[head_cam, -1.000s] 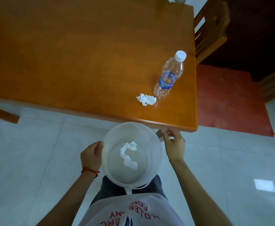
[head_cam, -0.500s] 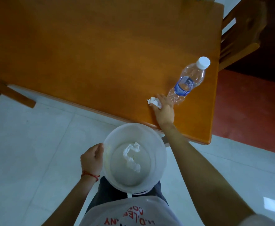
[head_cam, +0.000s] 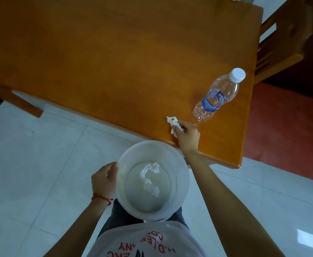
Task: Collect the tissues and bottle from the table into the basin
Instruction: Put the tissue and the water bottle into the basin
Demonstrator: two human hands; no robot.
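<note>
- pale glossy floor tiles (head_cam: 40,164) under both hands, light glare off to the right
- wooden chair (head_cam: 281,43) beyond the right hand
- red floor (head_cam: 285,127) right of it

We see most of the table (head_cam: 115,52) bare, open to a hand from its near edge. Only the bottle (head_cam: 217,95) stands near the right edge, close to the near right corner. A chair (head_cam: 281,43) crowds that right edge.
</note>
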